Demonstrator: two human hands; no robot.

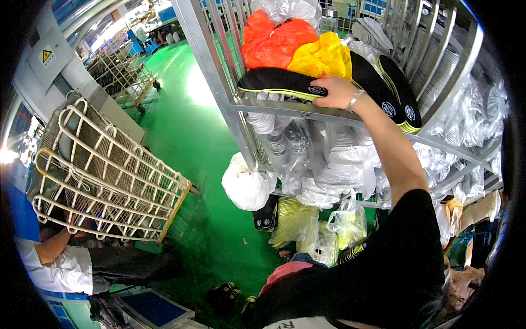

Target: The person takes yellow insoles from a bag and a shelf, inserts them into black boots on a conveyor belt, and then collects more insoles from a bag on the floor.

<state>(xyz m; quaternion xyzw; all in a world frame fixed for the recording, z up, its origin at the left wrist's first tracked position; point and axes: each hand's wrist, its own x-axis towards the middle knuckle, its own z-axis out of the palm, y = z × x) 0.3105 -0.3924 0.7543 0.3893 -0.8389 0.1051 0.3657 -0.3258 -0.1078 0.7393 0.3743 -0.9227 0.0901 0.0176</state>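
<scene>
My right hand (335, 92) reaches up to a metal-barred cage cart (307, 111) and grips the right end of a black insole (279, 80) with a yellow-green edge. The fingers close over the insole's top, just above the cart's front rail. Behind it lie a red plastic bag (279, 41) and a yellow plastic bag (327, 55). More black insoles (390, 90) rest to the right of my hand, on top of the load. My left hand is out of view.
Clear bags of pale insoles (345, 159) fill the cart below. A white bag (244, 183) and bags of yellow-green pieces (296, 219) sit by its base on the green floor. At left stands a white-barred rack (118, 175), with a person's arm (52, 247) beside it.
</scene>
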